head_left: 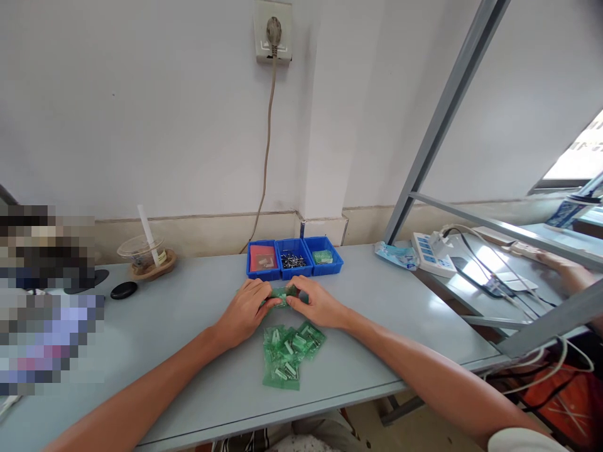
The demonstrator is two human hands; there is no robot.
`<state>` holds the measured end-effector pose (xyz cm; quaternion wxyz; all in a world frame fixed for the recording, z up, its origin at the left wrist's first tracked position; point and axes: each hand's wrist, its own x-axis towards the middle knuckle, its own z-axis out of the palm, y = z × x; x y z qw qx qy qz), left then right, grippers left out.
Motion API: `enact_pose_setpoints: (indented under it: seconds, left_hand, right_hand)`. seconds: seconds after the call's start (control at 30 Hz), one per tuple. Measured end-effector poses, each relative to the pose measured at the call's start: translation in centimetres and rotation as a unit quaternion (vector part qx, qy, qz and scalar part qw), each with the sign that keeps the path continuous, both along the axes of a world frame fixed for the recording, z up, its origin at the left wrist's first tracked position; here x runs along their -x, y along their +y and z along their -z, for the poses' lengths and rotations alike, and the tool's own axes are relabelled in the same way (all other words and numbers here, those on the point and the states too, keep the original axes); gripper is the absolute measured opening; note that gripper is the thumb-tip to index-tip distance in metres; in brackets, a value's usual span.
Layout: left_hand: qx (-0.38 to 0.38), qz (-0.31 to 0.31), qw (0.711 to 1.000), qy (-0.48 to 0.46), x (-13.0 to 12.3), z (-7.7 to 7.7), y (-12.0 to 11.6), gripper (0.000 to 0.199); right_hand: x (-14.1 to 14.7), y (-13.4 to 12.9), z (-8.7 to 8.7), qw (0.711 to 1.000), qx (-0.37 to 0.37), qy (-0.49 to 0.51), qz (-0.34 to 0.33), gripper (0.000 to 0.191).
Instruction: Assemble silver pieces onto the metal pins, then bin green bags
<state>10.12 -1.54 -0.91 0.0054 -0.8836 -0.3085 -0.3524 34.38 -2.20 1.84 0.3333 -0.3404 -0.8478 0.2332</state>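
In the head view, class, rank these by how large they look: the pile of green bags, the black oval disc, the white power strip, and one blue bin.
1. Pile of green bags, though nearest the camera.
2. White power strip.
3. Blue bin.
4. Black oval disc.
Strip and bin look close; unsure.

At frame centre, the left hand (245,311) and right hand (316,306) meet on the table (400,314), both touching a small packet (282,294) between them; a pile of packets (288,355) lies just below, toward the lower edge. Directly above the hands, three bins (294,257) stand side by side against the wall. A cup on a coaster (145,254) sits at middle left, a power strip (431,253) at middle right, and a wall socket (273,31) at top centre.
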Motion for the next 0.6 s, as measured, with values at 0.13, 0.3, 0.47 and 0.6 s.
enact_pose_setpoints:
  seconds: [0.13,0.3,0.47,0.6]
  left_hand:
    - [0.014,-0.002,1.0,-0.004,0.08,-0.13,0.05,0.032]
    - [0.053,0.004,0.998,-0.013,0.11,-0.44,0.26,0.03]
    - [0.052,0.0,0.998,-0.019,-0.03,-0.7,-0.04,0.032]
    - [0.037,-0.001,0.999,-0.024,0.04,-0.61,-0.06,0.034]
  right_hand:
    - [-0.1,0.14,0.08,1.0,0.021,0.007,-0.001,0.012]
    - [-0.22,0.57,0.51,1.0,0.013,0.008,0.008,0.019]
    - [-0.14,0.44,0.51,1.0,0.019,0.014,0.0,0.019]
    - [-0.05,0.21,0.19,1.0,0.02,0.013,0.001,0.019]
